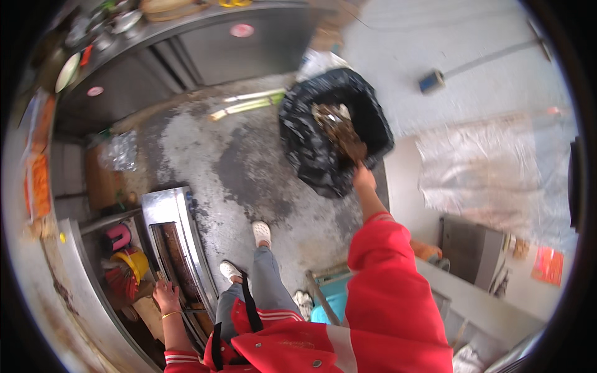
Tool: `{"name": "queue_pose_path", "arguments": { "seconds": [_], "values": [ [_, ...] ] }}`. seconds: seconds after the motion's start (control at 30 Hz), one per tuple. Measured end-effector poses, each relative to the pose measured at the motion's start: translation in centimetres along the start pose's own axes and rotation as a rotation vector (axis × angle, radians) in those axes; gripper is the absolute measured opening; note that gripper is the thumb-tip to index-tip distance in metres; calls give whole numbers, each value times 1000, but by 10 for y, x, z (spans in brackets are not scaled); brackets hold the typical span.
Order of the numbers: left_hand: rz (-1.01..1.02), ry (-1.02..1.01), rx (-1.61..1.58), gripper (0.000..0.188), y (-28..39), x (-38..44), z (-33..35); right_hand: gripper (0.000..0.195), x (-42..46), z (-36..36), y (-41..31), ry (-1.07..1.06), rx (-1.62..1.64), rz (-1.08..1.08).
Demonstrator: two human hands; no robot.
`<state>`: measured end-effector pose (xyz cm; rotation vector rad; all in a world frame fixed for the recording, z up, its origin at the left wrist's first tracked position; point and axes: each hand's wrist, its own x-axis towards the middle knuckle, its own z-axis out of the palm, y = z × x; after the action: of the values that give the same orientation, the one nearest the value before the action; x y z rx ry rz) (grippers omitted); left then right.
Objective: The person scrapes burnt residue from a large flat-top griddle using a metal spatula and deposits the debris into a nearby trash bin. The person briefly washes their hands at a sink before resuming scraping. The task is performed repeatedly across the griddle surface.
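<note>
My right hand (364, 178) reaches over the near rim of a trash bin lined with a black plastic bag (298, 135). It is closed on the end of a brown, limp-looking item (347, 140), which hangs down inside; blur hides what exactly it is. Paler, shiny waste (329, 114) shows next to it in the bin. On the other side, my left hand (166, 296) is low beside a stainless steel appliance with a long, brown-stained slot (175, 252). Its fingers are slightly bent and apart, with nothing visible in them.
Long green-and-white stalks (247, 107) lie on the stained concrete floor (252, 172) left of the bin. Steel cabinets (242, 51) line the far side. A shelf at left holds a yellow item (131, 262) and red gloves (121, 282). A turquoise container (329, 307) sits beside my legs.
</note>
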<state>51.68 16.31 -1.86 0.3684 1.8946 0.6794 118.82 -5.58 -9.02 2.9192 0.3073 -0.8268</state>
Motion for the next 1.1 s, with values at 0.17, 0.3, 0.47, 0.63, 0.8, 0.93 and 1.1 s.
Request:
{"name": "queue_pose_path", "arguments": {
  "seconds": [0.17, 0.3, 0.47, 0.63, 0.8, 0.93, 1.1],
  "values": [
    [-23, 66, -143, 31, 8, -23, -20, 30, -30, -10, -27, 76, 49, 88],
    [-13, 75, -297, 34, -5, -10, -61, 43, -45, 2, -56, 219, 220, -67],
    [250, 221, -113, 60, -9, 14, -115, 52, -141, 29, -168, 343, 308, -465],
    [560, 623, 394, 82, 17, 22, -184, 44, -287, 42, -303, 110, 327, -1178],
    [453, 786, 723, 98, 45, 55, -279, 40, -444, 59, -422, -108, 253, -1624],
    [175, 568, 910, 113, 75, 96, -330, 39, -553, 82, -488, -238, 156, -1765],
    [95, 492, 955, 122, 111, 130, -337, 39, -633, 109, -551, -250, 48, -1820]
  ]
}}
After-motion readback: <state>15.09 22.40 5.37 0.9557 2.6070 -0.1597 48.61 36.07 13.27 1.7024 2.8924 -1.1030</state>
